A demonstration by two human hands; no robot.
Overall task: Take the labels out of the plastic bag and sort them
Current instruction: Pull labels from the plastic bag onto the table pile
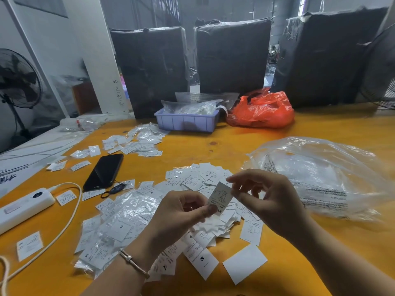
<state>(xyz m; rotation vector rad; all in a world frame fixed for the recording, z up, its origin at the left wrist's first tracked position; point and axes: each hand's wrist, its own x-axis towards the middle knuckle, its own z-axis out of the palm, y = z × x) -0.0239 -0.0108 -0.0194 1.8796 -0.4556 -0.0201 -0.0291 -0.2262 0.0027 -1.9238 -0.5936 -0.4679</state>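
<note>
Lying well to the left of the grip, a white power strip point(20, 207) and a black phone point(103, 172) rest on the orange table point(224, 144). Nearer, the left hand point(181, 212) pinches the lower end of a single label point(220, 197) between thumb and forefinger, while the right hand point(271, 199) pinches its upper edge with its fingertips (the print on it is too small to read). Below and around the held label spreads the label pile point(154, 212). Right of the grip lies the clear plastic bag point(320, 178), crumpled.
</note>
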